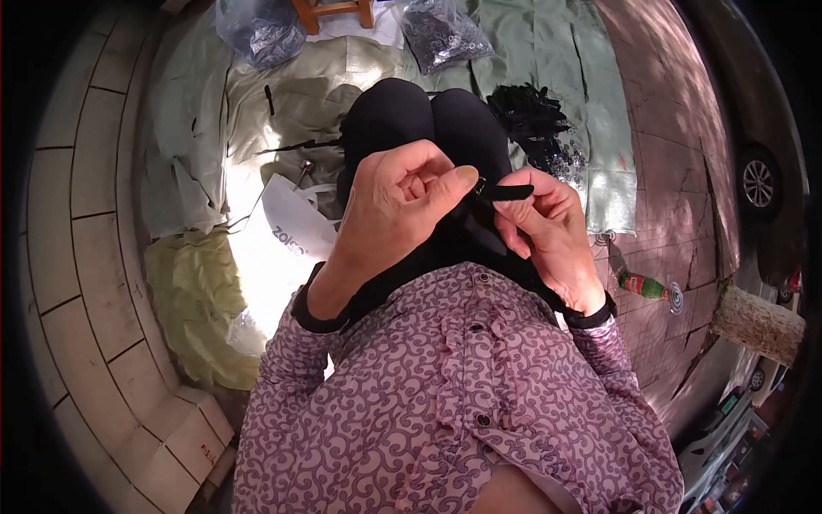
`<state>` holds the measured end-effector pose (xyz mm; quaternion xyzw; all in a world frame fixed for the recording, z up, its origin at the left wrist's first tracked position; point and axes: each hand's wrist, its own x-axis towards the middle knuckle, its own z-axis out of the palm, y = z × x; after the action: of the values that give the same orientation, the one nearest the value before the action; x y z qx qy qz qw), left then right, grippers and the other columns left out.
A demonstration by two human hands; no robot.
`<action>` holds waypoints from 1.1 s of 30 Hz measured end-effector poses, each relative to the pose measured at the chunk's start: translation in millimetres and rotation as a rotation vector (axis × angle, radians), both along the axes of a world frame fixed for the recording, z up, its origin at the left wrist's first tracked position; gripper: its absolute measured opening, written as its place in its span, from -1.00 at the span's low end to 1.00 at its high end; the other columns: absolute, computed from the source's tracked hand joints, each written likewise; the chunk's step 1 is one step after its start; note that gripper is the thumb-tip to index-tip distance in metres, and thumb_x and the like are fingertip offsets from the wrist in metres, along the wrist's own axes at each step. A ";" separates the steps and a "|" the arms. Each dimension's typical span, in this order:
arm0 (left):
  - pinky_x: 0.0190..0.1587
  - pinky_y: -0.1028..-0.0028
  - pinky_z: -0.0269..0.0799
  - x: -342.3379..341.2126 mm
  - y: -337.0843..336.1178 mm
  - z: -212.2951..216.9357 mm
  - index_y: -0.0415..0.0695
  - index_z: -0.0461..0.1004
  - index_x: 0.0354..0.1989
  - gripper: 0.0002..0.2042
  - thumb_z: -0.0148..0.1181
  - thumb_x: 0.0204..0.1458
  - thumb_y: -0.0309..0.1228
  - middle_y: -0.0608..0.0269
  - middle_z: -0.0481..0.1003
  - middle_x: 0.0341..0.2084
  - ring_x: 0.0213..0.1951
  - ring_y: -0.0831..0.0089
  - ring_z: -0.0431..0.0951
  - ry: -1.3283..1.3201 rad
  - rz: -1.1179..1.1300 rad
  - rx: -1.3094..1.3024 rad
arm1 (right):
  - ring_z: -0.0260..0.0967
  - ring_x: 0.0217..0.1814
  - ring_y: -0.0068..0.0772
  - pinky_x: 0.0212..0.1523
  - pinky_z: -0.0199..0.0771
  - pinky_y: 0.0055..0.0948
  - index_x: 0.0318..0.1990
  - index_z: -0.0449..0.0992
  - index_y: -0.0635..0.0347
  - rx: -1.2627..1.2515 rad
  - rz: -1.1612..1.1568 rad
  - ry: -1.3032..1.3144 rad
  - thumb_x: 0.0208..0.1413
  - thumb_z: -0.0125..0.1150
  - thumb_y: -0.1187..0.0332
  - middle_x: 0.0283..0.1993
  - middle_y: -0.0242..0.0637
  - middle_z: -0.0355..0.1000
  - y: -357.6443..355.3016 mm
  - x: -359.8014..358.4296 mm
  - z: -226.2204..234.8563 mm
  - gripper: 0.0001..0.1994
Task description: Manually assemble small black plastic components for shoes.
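Above my lap, both hands meet at a short black fabric strap (pixel 514 193). My right hand (pixel 550 230) pinches the strap between thumb and fingers, its rounded end pointing right. My left hand (pixel 398 201) is closed, thumb pressed against the curled index finger at the strap's other end. A tiny shiny piece seems to show by the left thumb tip, too small to name. Beyond my right knee lies a pile of black straps (pixel 527 116), and small shiny pieces (pixel 565 161) are scattered beside it.
Green sheeting (pixel 548 43) covers the ground ahead, bearing a plastic bag of small dark pieces (pixel 443 38), another plastic bag (pixel 261 34) and a wooden stool (pixel 338 12). A white bag (pixel 295 221) lies left, a green bottle (pixel 642 285) right. A tiled wall (pixel 94 240) borders the left.
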<state>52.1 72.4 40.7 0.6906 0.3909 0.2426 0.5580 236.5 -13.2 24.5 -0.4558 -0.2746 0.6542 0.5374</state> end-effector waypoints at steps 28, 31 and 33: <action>-0.55 0.58 0.07 -27.1 -80.3 -10.4 -0.25 0.37 -0.58 -0.79 -0.01 0.11 -0.53 0.49 0.26 -0.67 -0.56 0.71 0.18 -0.115 -0.136 -0.456 | 0.13 -0.51 -0.76 -0.53 0.11 -0.61 -0.29 0.45 0.26 0.211 0.557 -0.119 0.19 0.09 0.40 -0.59 -0.52 0.25 -51.8 18.4 12.5 -0.89; -0.55 0.56 0.08 -28.0 -84.4 -7.2 -0.22 0.38 -0.59 -0.78 0.01 0.11 -0.49 0.47 0.26 -0.69 -0.57 0.68 0.18 -0.010 -0.072 -0.510 | 0.16 -0.41 -0.73 -0.43 0.16 -0.62 -0.13 0.47 0.24 0.165 0.544 -0.070 0.21 0.11 0.33 -0.48 -0.48 0.29 -52.0 17.2 21.5 -0.82; -0.54 0.54 0.10 -20.9 -75.6 5.1 -0.19 0.40 -0.57 -0.77 0.05 0.11 -0.38 0.40 0.25 -0.71 -0.59 0.66 0.19 -0.029 -0.066 -0.537 | 0.07 -0.42 -0.88 -0.44 0.06 -0.75 -0.26 0.39 0.24 0.093 0.627 -0.060 0.24 -0.01 0.48 -0.43 -0.64 0.21 -52.4 19.9 -5.8 -0.94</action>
<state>31.2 -3.2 45.8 0.5267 0.4106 0.1217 0.7343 256.5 -65.7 18.7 -0.3427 -0.4473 0.7610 0.3215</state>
